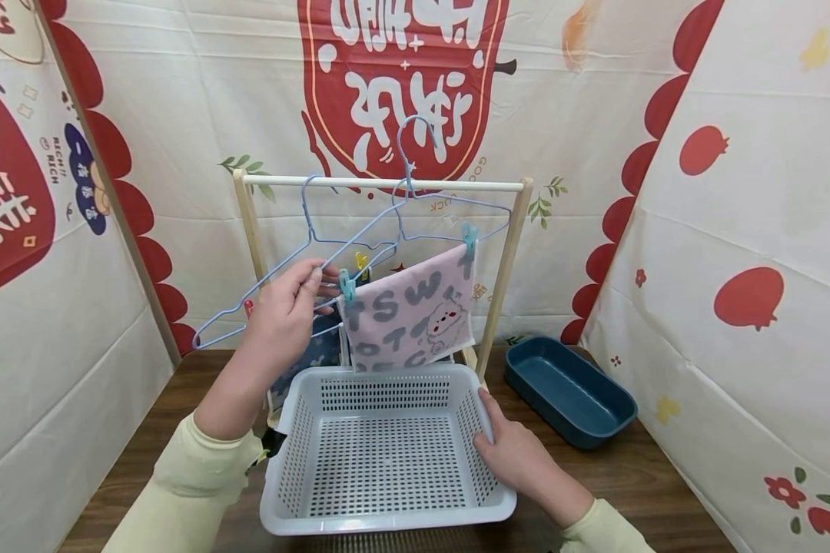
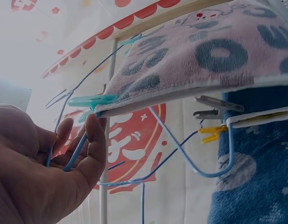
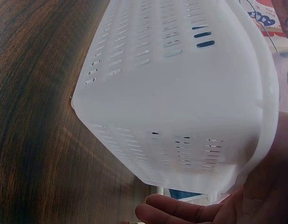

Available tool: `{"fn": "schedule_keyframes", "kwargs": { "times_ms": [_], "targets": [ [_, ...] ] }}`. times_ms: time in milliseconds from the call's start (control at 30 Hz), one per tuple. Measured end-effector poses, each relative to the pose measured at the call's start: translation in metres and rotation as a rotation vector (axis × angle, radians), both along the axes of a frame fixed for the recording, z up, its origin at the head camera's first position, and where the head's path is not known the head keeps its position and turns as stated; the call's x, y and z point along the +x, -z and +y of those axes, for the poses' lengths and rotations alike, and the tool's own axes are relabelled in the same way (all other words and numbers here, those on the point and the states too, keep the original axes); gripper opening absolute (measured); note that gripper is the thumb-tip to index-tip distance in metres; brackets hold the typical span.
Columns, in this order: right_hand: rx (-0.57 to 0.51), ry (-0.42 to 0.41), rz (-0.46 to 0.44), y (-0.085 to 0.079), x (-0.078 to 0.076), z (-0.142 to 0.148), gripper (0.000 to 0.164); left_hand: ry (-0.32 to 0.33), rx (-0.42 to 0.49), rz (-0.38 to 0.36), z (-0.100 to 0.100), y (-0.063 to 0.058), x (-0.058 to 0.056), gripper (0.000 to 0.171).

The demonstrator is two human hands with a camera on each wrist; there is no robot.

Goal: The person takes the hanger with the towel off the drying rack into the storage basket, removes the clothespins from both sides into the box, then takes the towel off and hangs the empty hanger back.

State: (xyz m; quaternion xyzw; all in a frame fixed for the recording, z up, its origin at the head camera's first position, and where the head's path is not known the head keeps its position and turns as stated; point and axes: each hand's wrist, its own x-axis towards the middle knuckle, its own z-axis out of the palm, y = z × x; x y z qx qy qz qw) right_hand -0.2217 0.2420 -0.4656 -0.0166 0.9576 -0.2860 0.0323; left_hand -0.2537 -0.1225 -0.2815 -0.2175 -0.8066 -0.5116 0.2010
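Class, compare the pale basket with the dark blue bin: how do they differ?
The basket is pale, the bin dark blue. The basket is pierced all over with small slots; the bin's surfaces look solid. The right hand holds the basket's edge, while neither hand touches the bin. Both are open-topped and roughly rectangular.

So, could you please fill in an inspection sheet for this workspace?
Surface: dark wood-grain table.
Job's things: blue hanger with a pink towel on teal clips; pale basket in front of a drying rack.
Clutter: dark blue tub to the rack's right.
Hands: left hand holds the hanger; right hand grips the basket's right rim.
Cables: nothing seen.
Surroundings: printed cloth at the back and both sides.
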Motion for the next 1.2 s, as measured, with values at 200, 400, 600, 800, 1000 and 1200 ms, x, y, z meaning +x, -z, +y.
{"fn": "schedule_keyframes", "kwargs": {
  "times_ms": [200, 400, 600, 800, 1000, 1200],
  "targets": [
    [0.001, 0.006, -0.004, -0.001, 0.001, -0.001, 0.078, 0.002, -0.007, 0.012, -0.007, -0.003, 0.006, 0.038],
    [0.014, 0.006, -0.001, 0.000, 0.001, -0.001, 0.078, 0.004, -0.027, 0.022, -0.013, -0.005, 0.013, 0.037],
    [0.022, 0.004, 0.000, -0.001, 0.001, -0.001, 0.078, 0.012, -0.045, 0.051, -0.016, -0.001, 0.017, 0.033],
    [0.018, 0.002, -0.002, -0.001, 0.000, -0.001, 0.078, -0.002, -0.093, 0.049, -0.018, 0.006, 0.020, 0.032],
    [0.013, 0.000, -0.002, -0.001, 0.000, -0.001, 0.078, 0.022, -0.095, 0.011, -0.023, 0.010, 0.024, 0.034],
    [0.014, -0.001, 0.000, -0.001, -0.001, -0.001, 0.078, 0.056, -0.073, -0.025, -0.031, 0.012, 0.031, 0.032]
  ]
}}
